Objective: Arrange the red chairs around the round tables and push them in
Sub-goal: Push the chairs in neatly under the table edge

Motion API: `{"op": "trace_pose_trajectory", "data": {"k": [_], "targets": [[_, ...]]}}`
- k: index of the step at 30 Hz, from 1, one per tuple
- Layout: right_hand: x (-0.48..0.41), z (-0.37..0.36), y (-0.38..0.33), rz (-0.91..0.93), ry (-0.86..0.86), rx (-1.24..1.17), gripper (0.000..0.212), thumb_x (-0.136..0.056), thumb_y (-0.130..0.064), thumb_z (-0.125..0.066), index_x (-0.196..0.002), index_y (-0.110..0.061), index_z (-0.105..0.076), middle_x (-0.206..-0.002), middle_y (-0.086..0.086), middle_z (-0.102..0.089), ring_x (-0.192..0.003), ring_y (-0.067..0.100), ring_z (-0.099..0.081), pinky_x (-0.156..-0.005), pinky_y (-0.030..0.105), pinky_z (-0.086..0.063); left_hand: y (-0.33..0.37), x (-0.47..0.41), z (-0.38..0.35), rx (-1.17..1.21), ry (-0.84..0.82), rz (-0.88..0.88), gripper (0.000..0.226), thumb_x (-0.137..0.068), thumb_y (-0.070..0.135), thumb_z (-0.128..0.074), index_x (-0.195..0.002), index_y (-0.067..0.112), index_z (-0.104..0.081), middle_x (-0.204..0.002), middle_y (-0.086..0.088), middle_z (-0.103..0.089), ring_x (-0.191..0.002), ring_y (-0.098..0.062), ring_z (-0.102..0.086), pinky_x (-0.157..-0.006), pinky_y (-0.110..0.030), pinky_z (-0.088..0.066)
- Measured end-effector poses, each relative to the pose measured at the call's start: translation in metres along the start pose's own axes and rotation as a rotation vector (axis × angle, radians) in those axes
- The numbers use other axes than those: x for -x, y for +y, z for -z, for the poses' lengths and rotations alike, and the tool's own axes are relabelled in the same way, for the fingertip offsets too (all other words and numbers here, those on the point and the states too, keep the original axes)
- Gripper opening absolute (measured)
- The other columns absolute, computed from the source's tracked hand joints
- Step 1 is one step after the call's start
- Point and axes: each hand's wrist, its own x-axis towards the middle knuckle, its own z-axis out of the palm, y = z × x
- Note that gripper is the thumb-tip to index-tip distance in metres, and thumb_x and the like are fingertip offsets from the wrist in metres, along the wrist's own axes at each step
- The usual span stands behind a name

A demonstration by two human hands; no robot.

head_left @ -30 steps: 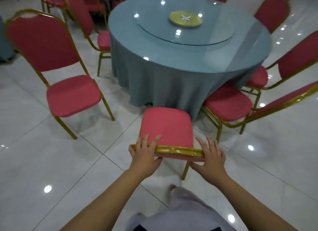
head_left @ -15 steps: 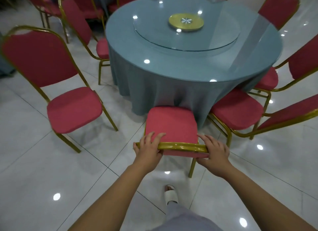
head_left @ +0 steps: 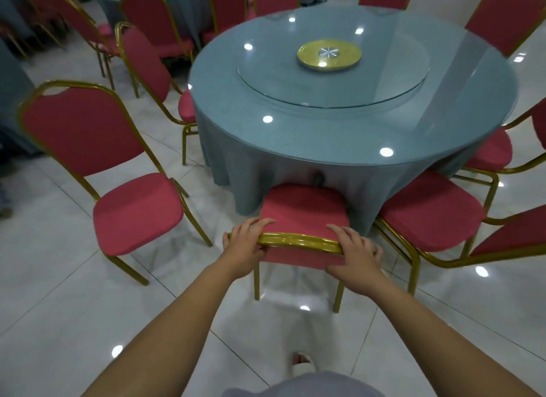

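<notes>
Two hands: left hand (head_left: 246, 246) and right hand (head_left: 353, 256) are both on the gold top rail (head_left: 298, 239) of the nearest red chair (head_left: 304, 210), one at each end.
Grip: the fingers of each hand are curled over the rail toward the seat. The thumbs are on the near face of the backrest, so the rail is clamped between them.
Foot: a pale slipper (head_left: 302, 364) rests on the white floor tiles (head_left: 74, 293) behind that chair.
Nearest chair, position: the seat faces the round table (head_left: 295, 136). Its front edge is against the hanging blue-grey tablecloth (head_left: 230, 166). Cannot tell how far it goes under the rim.
Left chair (head_left: 88, 130): well apart from the table and angled, with its seat out on the open floor.
Right chair (head_left: 428, 219): its seat is just beside the gripped one and its front is near the cloth.
Tabletop: a glass turntable (head_left: 266, 80) carries a gold disc (head_left: 329, 55) at its centre.
Beyond: more red chairs ring the far rim. A second table (head_left: 177, 0) is at the upper left, with chairs around it.
</notes>
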Motion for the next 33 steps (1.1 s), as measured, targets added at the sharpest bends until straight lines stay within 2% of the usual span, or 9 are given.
{"op": "trace_pose_trajectory", "data": {"k": [3,6,8,11,17,21,27,29,33], "targets": [[-0.009,0.008,-0.003,-0.016,-0.037,-0.021,0.088,-0.076,-0.047,-0.068,-0.147,-0.052,-0.018,-0.156,-0.008,-0.024,-0.141,0.027,-0.022,-0.115,0.056,-0.013,0.001,-0.010,0.004,0.000,-0.013,0.000,0.070,-0.088,0.025,-0.059,-0.141,0.055,-0.024,-0.155,0.007,-0.023,-0.142,-0.026,-0.020,-0.113,-0.058,-0.018],[-0.010,0.017,-0.008,-0.021,-0.089,-0.002,0.085,-0.079,-0.056,-0.065,-0.150,-0.046,-0.019,-0.157,-0.006,-0.027,-0.145,0.026,-0.019,-0.117,0.053,-0.014,-0.004,-0.008,0.006,0.000,-0.062,0.018,0.081,-0.087,0.035,-0.065,-0.146,0.054,-0.012,-0.162,0.004,-0.011,-0.149,-0.028,-0.009,-0.117,-0.059,-0.017],[-0.007,0.021,-0.015,0.036,-0.077,-0.004,0.083,-0.081,-0.062,-0.061,-0.151,-0.044,-0.022,-0.158,-0.006,-0.028,-0.147,0.024,-0.018,-0.117,0.050,-0.016,-0.012,0.003,0.008,0.056,-0.069,0.047,0.090,-0.085,0.044,-0.068,-0.148,0.053,-0.005,-0.163,0.002,-0.005,-0.150,-0.027,-0.004,-0.119,-0.055,-0.017],[-0.002,0.021,-0.045,0.182,-0.051,-0.035,0.078,-0.083,-0.064,-0.059,-0.151,-0.044,-0.025,-0.159,-0.009,-0.027,-0.148,0.019,-0.017,-0.120,0.046,-0.015,-0.037,0.027,0.016,0.138,-0.027,0.085,0.089,-0.086,0.048,-0.067,-0.149,0.053,-0.004,-0.164,0.005,-0.004,-0.150,-0.024,-0.005,-0.120,-0.049,-0.019],[-0.015,-0.014,-0.149,0.412,-0.098,-0.023,0.068,-0.088,-0.054,-0.059,-0.149,-0.044,-0.030,-0.160,-0.011,-0.023,-0.149,0.015,-0.012,-0.117,0.039,-0.009,-0.110,0.077,0.051,0.289,0.010,0.253,0.088,-0.089,0.046,-0.067,-0.152,0.048,-0.006,-0.165,0.006,0.000,-0.151,-0.020,-0.003,-0.121,-0.047,-0.018],[-0.037,-0.051,-0.230,0.485,-0.153,-0.015,0.067,-0.087,-0.053,-0.059,-0.147,-0.042,-0.031,-0.157,-0.010,-0.028,-0.147,0.015,-0.018,-0.119,0.040,-0.014,-0.179,0.100,0.081,0.372,0.070,0.329,0.087,-0.090,0.045,-0.066,-0.153,0.045,-0.008,-0.164,0.006,0.000,-0.151,-0.019,-0.004,-0.121,-0.047,-0.018],[-0.054,-0.114,-0.368,0.486,-0.201,0.014,0.065,-0.088,-0.053,-0.060,-0.146,-0.040,-0.034,-0.155,-0.010,-0.033,-0.143,0.017,-0.027,-0.118,0.045,-0.021,-0.306,0.136,0.141,0.448,0.159,0.380,0.087,-0.089,0.045,-0.067,-0.154,0.045,-0.008,-0.164,0.006,-0.002,-0.150,-0.020,-0.007,-0.121,-0.046,-0.018],[-0.057,-0.135,-0.414,0.457,-0.165,0.050,0.063,-0.088,-0.053,-0.059,-0.146,-0.038,-0.037,-0.154,-0.008,-0.036,-0.142,0.018,-0.029,-0.117,0.047,-0.023,-0.348,0.153,0.163,0.466,0.179,0.391,0.087,-0.090,0.043,-0.067,-0.154,0.045,-0.008,-0.164,0.005,-0.003,-0.150,-0.021,-0.009,-0.121,-0.046,-0.019],[-0.062,-0.178,-0.500,0.417,-0.107,0.025,0.062,-0.087,-0.059,-0.055,-0.143,-0.039,-0.038,-0.151,-0.010,-0.039,-0.139,0.019,-0.035,-0.115,0.051,-0.024,-0.426,0.181,0.208,0.419,0.195,0.421,0.087,-0.090,0.046,-0.064,-0.153,0.048,-0.004,-0.164,0.006,0.002,-0.150,-0.016,0.000,-0.120,-0.040,-0.015]]}}
